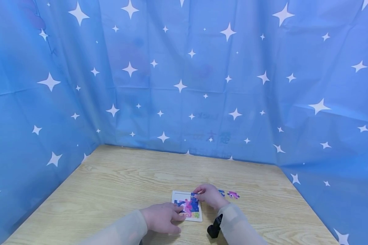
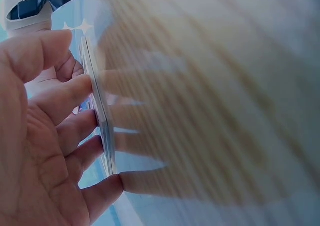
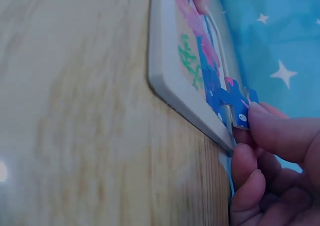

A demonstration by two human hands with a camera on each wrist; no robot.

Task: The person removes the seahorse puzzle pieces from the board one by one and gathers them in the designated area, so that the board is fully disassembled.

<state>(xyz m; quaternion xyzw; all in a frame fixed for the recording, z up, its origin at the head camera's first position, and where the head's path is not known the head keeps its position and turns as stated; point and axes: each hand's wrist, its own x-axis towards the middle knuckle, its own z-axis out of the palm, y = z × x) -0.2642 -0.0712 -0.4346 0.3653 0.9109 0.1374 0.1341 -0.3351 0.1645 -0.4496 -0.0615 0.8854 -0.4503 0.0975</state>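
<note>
A small white-framed jigsaw board (image 1: 178, 195) lies on the table, partly filled with a pink seahorse picture on blue. My right hand (image 1: 211, 195) pinches a blue puzzle piece (image 3: 240, 113) between thumb and fingers at the board's right side; in the right wrist view the piece sits slightly tilted above the joined pieces. My left hand (image 1: 164, 217) rests with extended fingers on the board's lower left part. In the left wrist view, the fingertips (image 2: 90, 118) of that hand touch the board's edge.
Two loose pieces, a blue one (image 1: 221, 192) and a pink one with an eye (image 1: 233, 195), lie right of the board. A black device (image 1: 214, 228) is at the right wrist. A blue star-patterned curtain (image 1: 184, 102) surrounds the wooden table (image 1: 125, 177).
</note>
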